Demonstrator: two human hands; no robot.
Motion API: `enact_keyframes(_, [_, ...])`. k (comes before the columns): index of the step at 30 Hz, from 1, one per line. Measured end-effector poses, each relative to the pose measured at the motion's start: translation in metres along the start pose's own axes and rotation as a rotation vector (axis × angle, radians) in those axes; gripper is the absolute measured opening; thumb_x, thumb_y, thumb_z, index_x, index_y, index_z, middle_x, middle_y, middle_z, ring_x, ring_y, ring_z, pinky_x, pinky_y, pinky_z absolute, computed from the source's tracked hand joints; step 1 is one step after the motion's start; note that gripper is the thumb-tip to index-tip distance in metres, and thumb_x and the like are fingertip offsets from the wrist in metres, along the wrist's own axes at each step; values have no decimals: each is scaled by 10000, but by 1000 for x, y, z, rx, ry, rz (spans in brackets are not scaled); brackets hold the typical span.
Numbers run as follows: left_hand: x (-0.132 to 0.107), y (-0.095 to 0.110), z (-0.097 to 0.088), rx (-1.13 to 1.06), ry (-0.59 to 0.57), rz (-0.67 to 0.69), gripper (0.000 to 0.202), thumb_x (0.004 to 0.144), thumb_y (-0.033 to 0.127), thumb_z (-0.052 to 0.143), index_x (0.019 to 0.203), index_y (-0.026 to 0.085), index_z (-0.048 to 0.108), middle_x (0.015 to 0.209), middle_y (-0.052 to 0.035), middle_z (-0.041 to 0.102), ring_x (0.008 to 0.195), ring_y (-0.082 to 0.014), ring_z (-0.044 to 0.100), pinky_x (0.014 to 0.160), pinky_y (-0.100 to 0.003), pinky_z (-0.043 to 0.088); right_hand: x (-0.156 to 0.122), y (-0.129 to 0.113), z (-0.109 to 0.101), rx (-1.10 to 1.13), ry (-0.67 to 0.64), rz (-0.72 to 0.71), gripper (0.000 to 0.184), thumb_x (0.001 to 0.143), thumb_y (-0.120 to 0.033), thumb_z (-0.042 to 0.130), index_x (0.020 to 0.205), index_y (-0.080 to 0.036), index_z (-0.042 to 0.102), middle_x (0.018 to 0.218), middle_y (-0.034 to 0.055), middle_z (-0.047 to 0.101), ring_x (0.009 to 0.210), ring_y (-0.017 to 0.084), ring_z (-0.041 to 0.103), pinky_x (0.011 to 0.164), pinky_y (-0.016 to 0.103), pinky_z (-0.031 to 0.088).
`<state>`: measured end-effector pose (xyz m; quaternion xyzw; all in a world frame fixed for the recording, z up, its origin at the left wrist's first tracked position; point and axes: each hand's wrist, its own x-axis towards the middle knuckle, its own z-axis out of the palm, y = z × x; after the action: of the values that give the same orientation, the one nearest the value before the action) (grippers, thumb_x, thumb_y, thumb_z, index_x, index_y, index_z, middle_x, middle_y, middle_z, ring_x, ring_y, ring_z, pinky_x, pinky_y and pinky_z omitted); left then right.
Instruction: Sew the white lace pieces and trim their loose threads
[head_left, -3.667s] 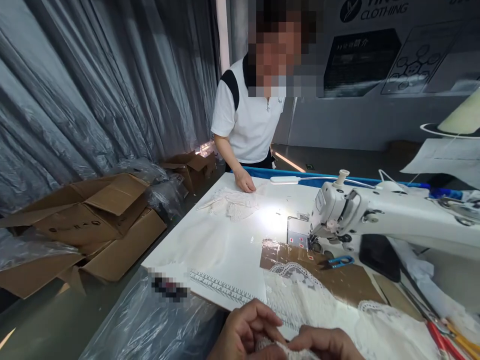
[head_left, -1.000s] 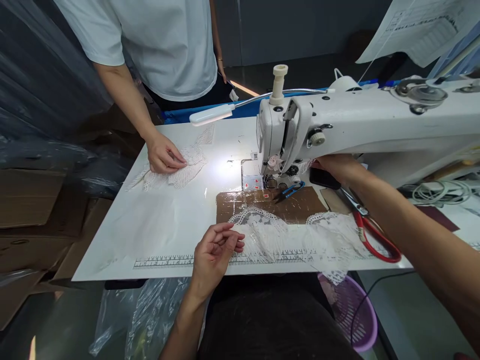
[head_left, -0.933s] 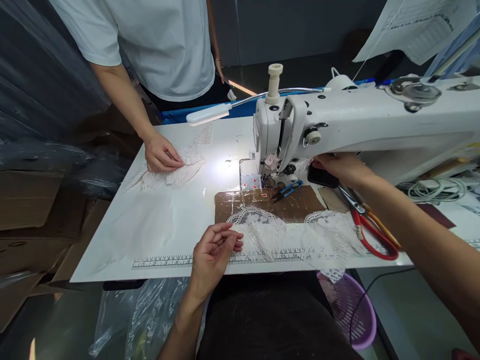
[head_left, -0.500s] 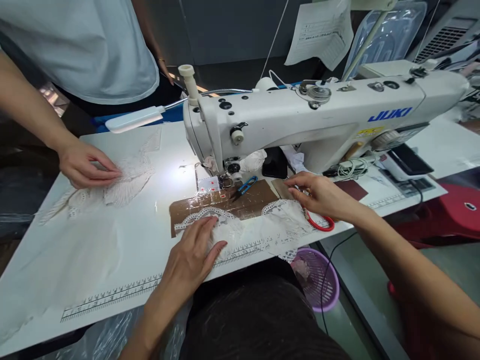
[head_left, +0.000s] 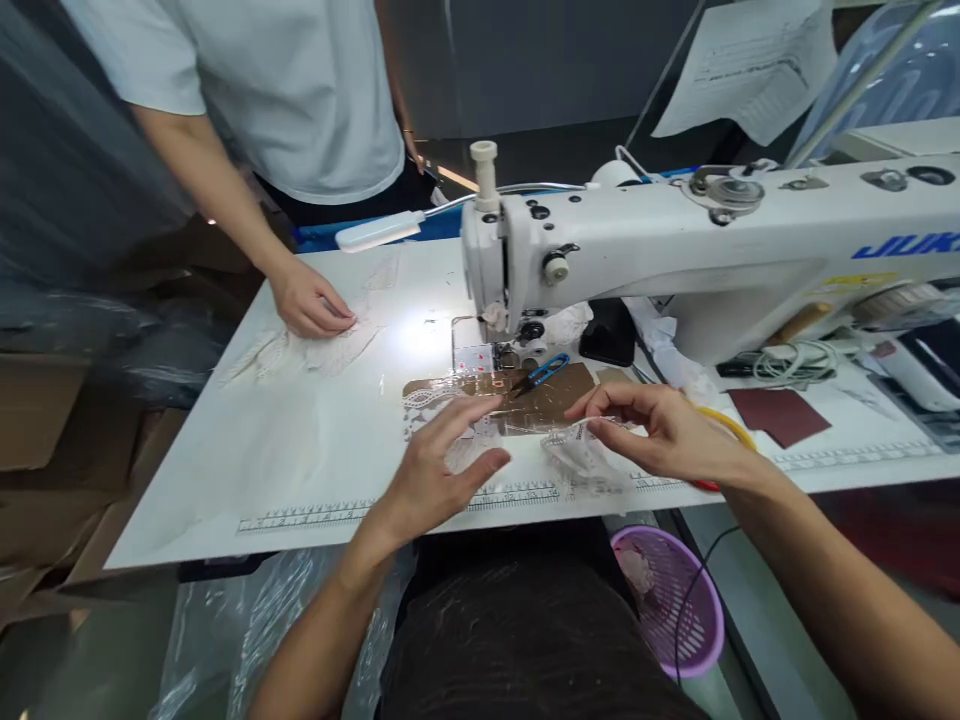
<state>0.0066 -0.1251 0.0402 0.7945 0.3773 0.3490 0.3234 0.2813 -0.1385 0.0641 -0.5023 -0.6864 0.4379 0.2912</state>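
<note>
My right hand (head_left: 652, 430) pinches a small piece of white lace (head_left: 589, 462) by its upper edge, over the front of the table. Opposite it, my left hand (head_left: 435, 465) is open, thumb and fingers apart. Another piece of white lace (head_left: 424, 408) lies partly under that hand, on a brown sheet (head_left: 574, 392). Blue thread snips (head_left: 547, 370) rest on the sheet, just in front of the sewing machine (head_left: 637, 235). Scissors (head_left: 727, 422) with a red and yellow handle are partly hidden behind my right wrist.
At the left, a co-worker's hand (head_left: 311, 300) rests on white lace fabric (head_left: 337, 350). A black phone-like object (head_left: 609, 335) and a dark red piece (head_left: 780, 414) lie to the right. Below the table edge stands a purple basket (head_left: 716, 640). A ruler strip (head_left: 315, 515) runs along the front.
My right hand has come back from behind the lace and now lifts a piece of it. My left hand has risen off its lace. The view has swung left.
</note>
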Motion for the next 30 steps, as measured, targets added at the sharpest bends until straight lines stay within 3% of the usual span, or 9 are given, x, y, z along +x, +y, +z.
enact_keyframes(5, [4,2,17,-410,-99,-167,558,842,295,715,1352,177,525,1189,-112,673,1149,-223,627,1041,-377,479,23,-8,22,55,-92,-82,160,878,-360,628,811,-216,653,915,55,722,830,203,639,722,297,491])
enact_keyframes(9, [0,0,17,-560,-35,-304,463,828,252,717,1258,149,580,883,-34,655,807,-132,646,793,-272,541,39,-1,36,72,-64,-100,176,889,-364,611,842,-203,661,736,26,651,687,163,568,611,275,446])
enact_keyframes(12, [-1,-4,10,-597,53,-361,400,805,219,721,1182,139,615,802,0,607,690,-91,587,679,-221,504,49,5,48,161,-45,-70,225,899,-406,602,841,-193,646,687,4,600,605,131,507,537,254,394])
enact_keyframes(17, [2,-14,-15,-678,106,-432,355,768,181,742,1110,131,657,864,-15,598,712,-77,570,682,-211,487,62,4,70,342,-19,56,299,855,-469,649,833,-176,593,615,-48,491,514,84,396,467,228,289])
enact_keyframes(23, [7,-25,-35,-719,-2,-497,385,755,208,792,1117,149,676,1176,-104,648,874,-115,617,810,-271,499,73,-8,88,457,-27,194,418,757,-575,702,767,-185,553,540,-77,412,466,65,300,433,225,203])
enact_keyframes(26, [9,-32,-37,-755,0,-520,426,749,204,800,1147,143,663,1095,-110,690,914,-147,646,825,-292,501,76,-13,92,508,-28,236,439,721,-594,716,756,-189,552,541,-70,430,466,67,315,435,230,218])
enact_keyframes(30, [11,-38,-38,-728,38,-553,443,754,186,789,1169,139,640,982,-79,716,810,-114,646,770,-267,493,79,-14,95,497,3,249,440,683,-582,740,748,-182,568,555,-59,461,486,74,348,453,232,251])
